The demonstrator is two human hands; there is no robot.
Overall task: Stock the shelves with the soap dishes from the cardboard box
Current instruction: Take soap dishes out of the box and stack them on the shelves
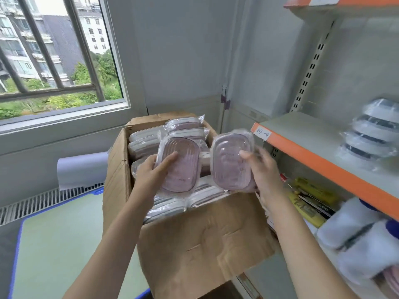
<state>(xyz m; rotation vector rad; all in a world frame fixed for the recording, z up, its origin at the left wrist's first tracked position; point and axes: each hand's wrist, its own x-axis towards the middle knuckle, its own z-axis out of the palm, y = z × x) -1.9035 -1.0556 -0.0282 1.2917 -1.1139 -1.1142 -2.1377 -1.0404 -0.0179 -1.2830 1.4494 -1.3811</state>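
An open cardboard box (194, 238) stands in front of me, filled with several plastic-wrapped soap dishes (144, 145). My left hand (151, 171) grips a pink wrapped soap dish (183, 169) above the box, thumb across its face. My right hand (263, 169) holds a second pink soap dish (228, 169) beside it, nearer the shelf. The grey shelf with an orange front edge (302, 147) is to the right, with a stack of grey and dark wrapped soap dishes (371, 137) on it.
A lower shelf holds yellow packages (311, 201) and white wrapped items (356, 240). A barred window (56, 55) is at the upper left. A white roll (82, 169) lies left of the box, over a floor grille (43, 201). An upper shelf edge (345, 2) sits top right.
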